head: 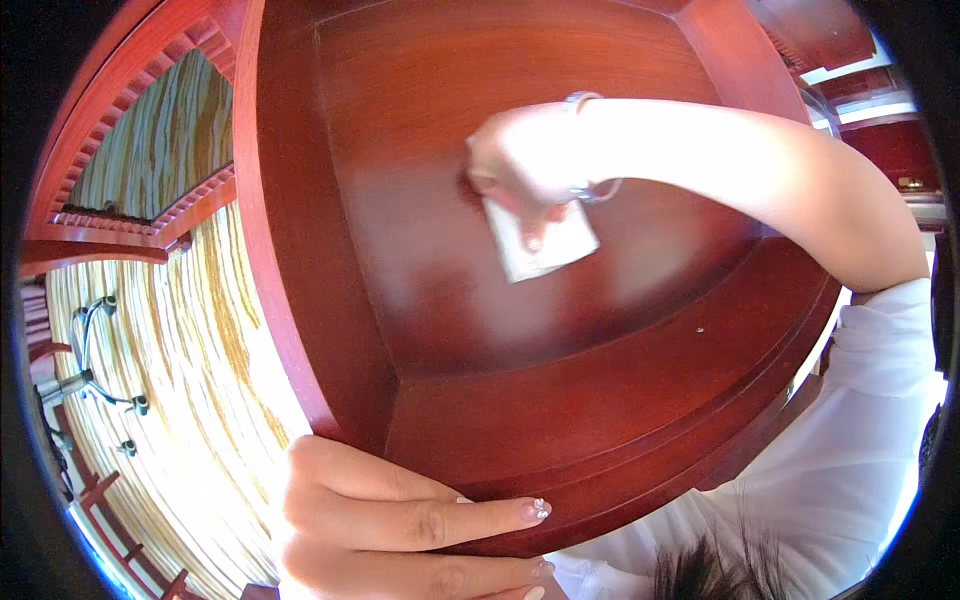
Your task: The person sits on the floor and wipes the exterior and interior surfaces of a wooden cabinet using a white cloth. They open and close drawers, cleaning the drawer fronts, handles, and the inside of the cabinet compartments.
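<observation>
My right hand (517,161), blurred by motion, presses a folded white cloth (551,244) against the inner panel (465,67) of a reddish-brown wooden cabinet compartment. A band or bracelet (596,191) circles that wrist. The fingertips lie over the cloth's upper part, and its lower corners stick out below them. At the lower left, my left hand (420,525) rests by the compartment's front corner. Its fingers lie along the front edge (600,480), slightly apart, with decorated nails; nothing shows in them. The thumb is hidden.
The compartment's left side wall (300,225) has a thick front edge. A small light speck (700,330) lies on the lower board. To the left are a striped, glossy floor (217,360), a wheeled chair base (86,375) and a carved wooden frame (199,184).
</observation>
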### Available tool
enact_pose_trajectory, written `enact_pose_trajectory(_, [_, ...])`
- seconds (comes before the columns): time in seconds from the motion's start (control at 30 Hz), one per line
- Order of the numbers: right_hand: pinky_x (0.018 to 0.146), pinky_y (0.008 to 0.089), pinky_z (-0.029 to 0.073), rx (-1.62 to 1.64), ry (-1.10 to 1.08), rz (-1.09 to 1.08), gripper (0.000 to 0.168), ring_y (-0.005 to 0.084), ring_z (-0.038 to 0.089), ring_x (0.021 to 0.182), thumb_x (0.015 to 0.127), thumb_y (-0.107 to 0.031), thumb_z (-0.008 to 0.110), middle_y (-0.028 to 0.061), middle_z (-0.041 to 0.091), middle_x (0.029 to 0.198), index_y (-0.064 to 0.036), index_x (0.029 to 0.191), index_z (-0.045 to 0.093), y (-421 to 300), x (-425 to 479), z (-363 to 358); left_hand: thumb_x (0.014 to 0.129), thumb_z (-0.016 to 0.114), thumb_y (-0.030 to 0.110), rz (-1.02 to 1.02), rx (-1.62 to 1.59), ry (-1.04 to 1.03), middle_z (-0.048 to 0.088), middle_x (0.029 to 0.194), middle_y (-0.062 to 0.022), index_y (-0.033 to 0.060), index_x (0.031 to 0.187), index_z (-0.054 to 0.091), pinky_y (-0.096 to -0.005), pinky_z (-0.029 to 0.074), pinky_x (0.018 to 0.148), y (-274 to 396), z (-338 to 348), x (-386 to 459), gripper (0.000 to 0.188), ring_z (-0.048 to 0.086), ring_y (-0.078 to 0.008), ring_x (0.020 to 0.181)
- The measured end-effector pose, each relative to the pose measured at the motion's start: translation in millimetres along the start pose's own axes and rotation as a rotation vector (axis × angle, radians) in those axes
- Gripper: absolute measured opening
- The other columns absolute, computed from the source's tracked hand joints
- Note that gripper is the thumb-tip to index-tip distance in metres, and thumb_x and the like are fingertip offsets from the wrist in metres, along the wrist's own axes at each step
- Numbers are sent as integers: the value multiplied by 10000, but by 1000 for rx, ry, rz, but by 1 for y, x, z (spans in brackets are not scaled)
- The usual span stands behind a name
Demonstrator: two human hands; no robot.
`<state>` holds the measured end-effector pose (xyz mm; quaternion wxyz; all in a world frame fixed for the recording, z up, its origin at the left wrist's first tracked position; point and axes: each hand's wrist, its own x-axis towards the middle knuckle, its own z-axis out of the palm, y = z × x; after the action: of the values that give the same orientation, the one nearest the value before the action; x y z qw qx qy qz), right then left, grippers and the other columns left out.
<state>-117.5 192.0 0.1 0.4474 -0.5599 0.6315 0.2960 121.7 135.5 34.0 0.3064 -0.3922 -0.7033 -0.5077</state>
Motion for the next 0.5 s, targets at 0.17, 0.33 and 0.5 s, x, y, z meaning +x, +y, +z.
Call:
enact_pose_trajectory(0.17, [575, 322, 518, 303, 283, -158, 285, 139, 657, 579, 703, -279, 830, 48, 682, 629, -62, 620, 664, -41, 18, -14, 845, 638, 152, -205, 7, 70, 730, 869, -69, 66, 832, 715, -237, 538, 588, 12, 7, -7, 116, 713, -219, 795])
enact_pose_trajectory(0.33, [569, 314, 526, 361, 202, -128, 288, 184, 667, 598, 692, -277, 836, 84, 682, 644, -25, 685, 696, -56, 30, -27, 842, 600, 117, -4, -13, 8, 738, 888, -54, 83, 812, 706, -206, 524, 569, -1, 0, 0, 116, 723, -249, 864])
enact_pose_trajectory(0.5, [645, 364, 525, 69, 331, -380, 307, 232, 684, 668, 703, -347, 804, 75, 698, 678, -48, 715, 734, -74, 21, -13, 821, 641, 104, -76, -7, -44, 741, 866, -37, 99, 775, 692, -203, 519, 564, 4, -3, -1, 68, 725, -235, 853])
